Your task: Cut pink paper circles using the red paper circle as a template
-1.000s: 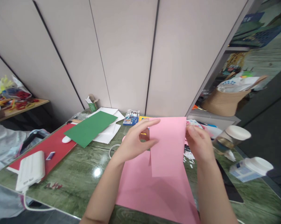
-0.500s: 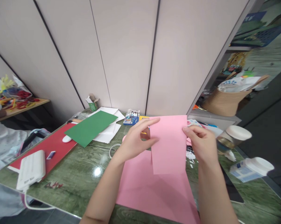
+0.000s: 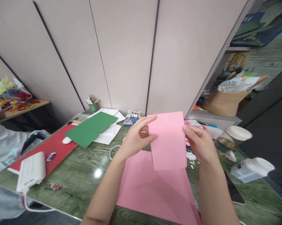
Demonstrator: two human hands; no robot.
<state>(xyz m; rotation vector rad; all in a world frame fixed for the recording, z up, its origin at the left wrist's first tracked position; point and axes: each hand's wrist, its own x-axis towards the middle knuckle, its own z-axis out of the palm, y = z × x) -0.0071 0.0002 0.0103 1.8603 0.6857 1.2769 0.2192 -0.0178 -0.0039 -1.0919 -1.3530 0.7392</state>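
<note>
Both hands hold a small pink paper sheet (image 3: 169, 140) upright above the green marble table (image 3: 84, 175). My left hand (image 3: 136, 139) pinches its left edge between thumb and fingers. My right hand (image 3: 199, 142) grips its right edge. Beneath them a larger pink sheet (image 3: 152, 190) lies flat on the table, reaching the near edge.
A green sheet (image 3: 91, 128) lies on white papers and a red sheet (image 3: 49, 150) at the left, with a white power bank (image 3: 30, 170). A marker box (image 3: 131, 118) stands at the wall. Two jars (image 3: 232, 139) and a woven basket (image 3: 225, 101) are at the right. A person's sleeve (image 3: 0, 140) shows far left.
The small pink sheet has been lifted a little and shifted left, so its lower edge sits higher. Both hands rose with it.
</note>
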